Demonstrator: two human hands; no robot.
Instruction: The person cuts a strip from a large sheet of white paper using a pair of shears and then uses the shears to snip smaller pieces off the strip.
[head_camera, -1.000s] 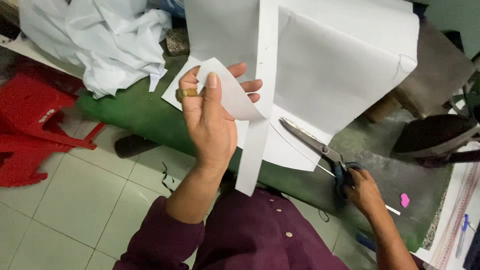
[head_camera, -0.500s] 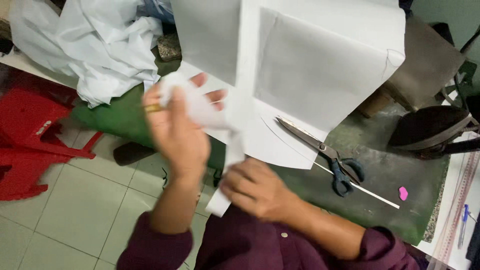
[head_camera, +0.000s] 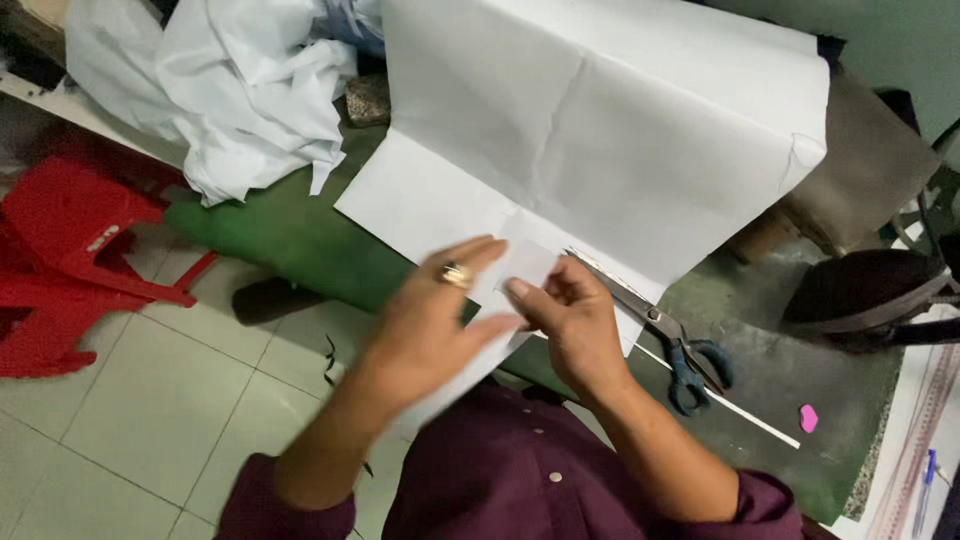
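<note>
Both hands meet over the near edge of the green-covered desk (head_camera: 290, 240), just in front of the large creased sheet of white paper (head_camera: 600, 130) that lies spread across it. The left hand (head_camera: 430, 320), with a gold ring (head_camera: 455, 274) on one finger, and the right hand (head_camera: 565, 320) share a small cut piece of white paper (head_camera: 525, 262). The left fingers (head_camera: 480, 255) are curled round its left side, the thumb underneath; the right fingers (head_camera: 530, 292) are pinched shut on its lower right edge. A narrow tail of the same piece hangs down below the left hand toward the person's dark purple shirt (head_camera: 520, 480). The piece is held off the desk, overlapping the near edge of the large sheet.

Just right of the large sheet's near corner, a pair of steel scissors with dark blue handles (head_camera: 680, 350) lies on the desk, blades pointing toward the sheet, untouched. A thin white strip (head_camera: 740, 412) lies by the handles, and a small pink chalk piece (head_camera: 808, 417) sits further right. Left of the large sheet is a heap of crumpled white cloth (head_camera: 230, 90). Down on the tiled floor (head_camera: 130, 420), left of the desk, stands a red plastic stool (head_camera: 70, 250). A dark brown bag (head_camera: 860, 295) rests at the desk's right end.
</note>
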